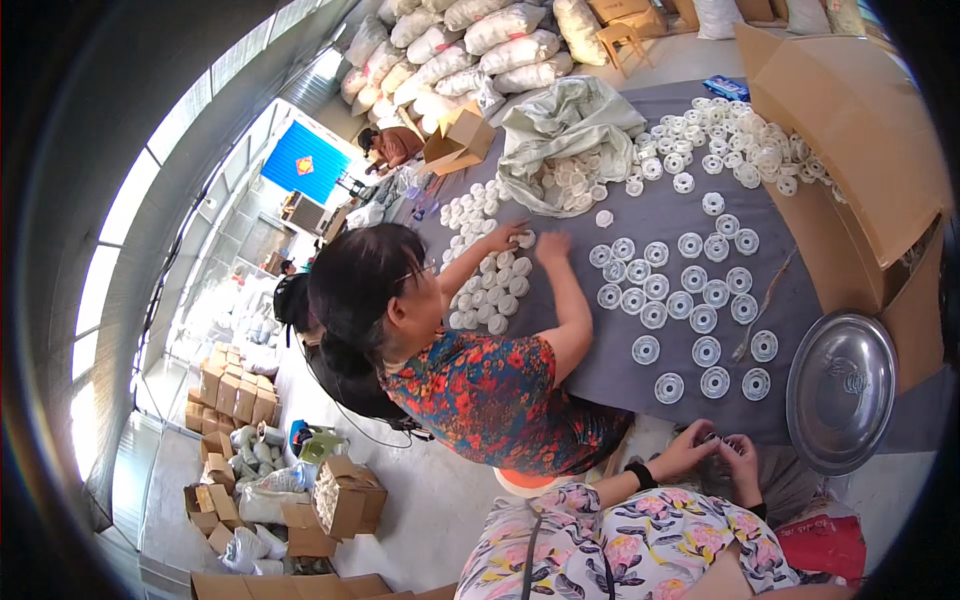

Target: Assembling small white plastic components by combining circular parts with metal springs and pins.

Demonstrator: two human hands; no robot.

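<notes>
At the near edge of the table my left hand (684, 453), with a black band at its wrist, is held close to my right hand (741, 464). Fingers of both are closed in a pinch, and whatever is between them is too small to make out. Just beyond lie several clear round plastic pieces with ring-shaped centres (715, 383), spread over the grey tablecloth (600, 375). A shiny oval metal tray (842, 392) leans at the table edge to the right of my hands.
At left, a co-worker in a flowered shirt (490, 390) reaches over rows of white round caps (490, 294). An open woven sack (560, 125) spills pieces beside a loose heap (735, 135). A large open carton (850, 130) stands at right; a red bag (822, 548) is below.
</notes>
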